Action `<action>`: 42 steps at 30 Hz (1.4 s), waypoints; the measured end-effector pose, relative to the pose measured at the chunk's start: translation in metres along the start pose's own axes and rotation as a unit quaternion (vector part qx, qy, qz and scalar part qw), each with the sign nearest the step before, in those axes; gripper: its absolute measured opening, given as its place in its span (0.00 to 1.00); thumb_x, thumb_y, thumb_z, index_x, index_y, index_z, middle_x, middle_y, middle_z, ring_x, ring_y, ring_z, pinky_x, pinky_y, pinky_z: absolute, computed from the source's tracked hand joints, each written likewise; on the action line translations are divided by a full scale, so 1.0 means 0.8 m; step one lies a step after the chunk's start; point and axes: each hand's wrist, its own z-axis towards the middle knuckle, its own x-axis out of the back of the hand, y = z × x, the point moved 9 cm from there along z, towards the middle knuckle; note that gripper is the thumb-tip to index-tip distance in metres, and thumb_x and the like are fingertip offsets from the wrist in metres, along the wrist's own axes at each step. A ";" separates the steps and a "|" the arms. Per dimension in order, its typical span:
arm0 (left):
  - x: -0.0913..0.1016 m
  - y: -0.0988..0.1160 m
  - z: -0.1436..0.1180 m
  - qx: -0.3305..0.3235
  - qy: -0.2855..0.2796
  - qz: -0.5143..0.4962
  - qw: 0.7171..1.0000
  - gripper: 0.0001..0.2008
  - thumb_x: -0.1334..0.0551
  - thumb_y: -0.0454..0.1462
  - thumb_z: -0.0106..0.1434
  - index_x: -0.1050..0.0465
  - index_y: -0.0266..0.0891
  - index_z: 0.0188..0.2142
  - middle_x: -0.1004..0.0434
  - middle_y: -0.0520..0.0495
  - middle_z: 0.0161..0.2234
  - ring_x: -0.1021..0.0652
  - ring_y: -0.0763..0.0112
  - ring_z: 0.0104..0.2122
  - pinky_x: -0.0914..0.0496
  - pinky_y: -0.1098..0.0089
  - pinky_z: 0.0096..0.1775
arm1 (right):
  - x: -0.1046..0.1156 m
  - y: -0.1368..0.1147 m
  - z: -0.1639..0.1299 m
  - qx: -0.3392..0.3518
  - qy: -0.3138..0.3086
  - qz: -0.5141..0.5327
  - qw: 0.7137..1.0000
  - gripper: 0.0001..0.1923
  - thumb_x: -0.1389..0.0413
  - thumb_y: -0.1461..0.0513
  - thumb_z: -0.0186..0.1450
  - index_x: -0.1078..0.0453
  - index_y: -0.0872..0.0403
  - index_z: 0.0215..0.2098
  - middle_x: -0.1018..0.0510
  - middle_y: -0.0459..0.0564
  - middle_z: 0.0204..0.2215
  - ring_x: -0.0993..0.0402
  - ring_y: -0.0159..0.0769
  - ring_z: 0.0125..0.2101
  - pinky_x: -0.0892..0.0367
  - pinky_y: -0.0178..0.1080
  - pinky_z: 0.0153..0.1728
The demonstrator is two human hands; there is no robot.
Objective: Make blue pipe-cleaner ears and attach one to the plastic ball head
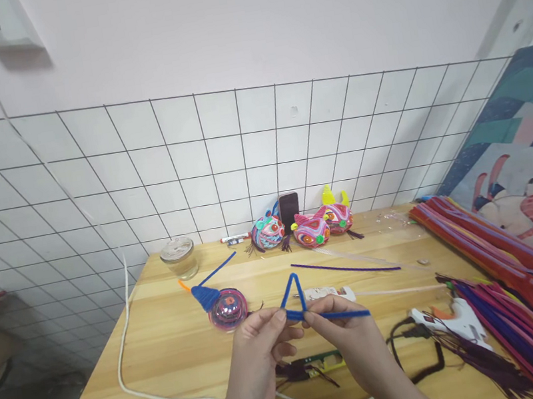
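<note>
Both my hands hold one blue pipe cleaner [296, 297] above the wooden table [169, 350]. It is bent into a triangle with a straight tail running right. My left hand [257, 363] pinches the triangle's lower left corner. My right hand [352, 341] pinches its lower right corner, where the tail starts. Just left of my hands lies a pink and purple dome-shaped piece [228, 308] with a blue pipe-cleaner cone [205, 295] on it.
Three colourful pipe-cleaner fish figures [310, 226], a phone [289, 208] and a glass jar [179, 256] stand by the tiled wall. A white glue gun [450, 319], a loose purple pipe cleaner [345, 268], a white cord [127, 376] and heaps of pipe cleaners [509, 296] lie to the right.
</note>
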 end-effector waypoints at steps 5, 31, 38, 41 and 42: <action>-0.002 -0.001 -0.001 0.008 -0.007 0.001 1.000 0.08 0.35 0.38 0.52 0.28 0.34 0.29 0.24 0.47 0.25 0.24 0.73 0.25 0.34 0.79 0.21 | -0.001 0.001 0.000 -0.001 -0.004 0.012 1.000 0.07 0.37 0.60 0.47 0.29 0.55 0.18 0.23 0.47 0.20 0.29 0.35 0.24 0.34 0.35 0.27; -0.008 -0.004 -0.004 0.023 -0.023 -0.047 0.998 0.11 0.41 0.41 0.57 0.29 0.34 0.34 0.22 0.42 0.30 0.23 0.71 0.24 0.34 0.77 0.20 | 0.003 0.023 0.004 -0.051 0.004 0.089 0.995 0.09 0.35 0.62 0.47 0.31 0.54 0.24 0.26 0.42 0.22 0.32 0.29 0.25 0.38 0.31 0.29; -0.007 -0.006 -0.001 0.018 -0.021 -0.015 1.000 0.11 0.38 0.41 0.54 0.29 0.34 0.32 0.23 0.44 0.29 0.23 0.71 0.24 0.34 0.78 0.21 | 0.002 0.028 0.004 -0.071 0.003 0.106 0.992 0.10 0.35 0.62 0.47 0.32 0.55 0.23 0.26 0.42 0.19 0.31 0.30 0.24 0.38 0.32 0.29; -0.001 -0.008 0.002 0.011 -0.005 0.004 1.000 0.09 0.35 0.39 0.52 0.28 0.34 0.28 0.25 0.49 0.23 0.24 0.74 0.23 0.35 0.79 0.20 | -0.002 0.029 0.002 -0.074 -0.019 0.115 0.990 0.09 0.36 0.62 0.48 0.31 0.54 0.23 0.26 0.42 0.19 0.30 0.30 0.23 0.39 0.32 0.28; 0.001 -0.008 0.003 0.009 -0.001 0.007 1.000 0.08 0.35 0.39 0.52 0.28 0.34 0.27 0.26 0.49 0.21 0.25 0.74 0.22 0.35 0.80 0.20 | -0.003 0.030 0.001 -0.075 -0.027 0.118 0.990 0.08 0.36 0.62 0.48 0.31 0.54 0.23 0.26 0.42 0.19 0.30 0.30 0.23 0.39 0.32 0.29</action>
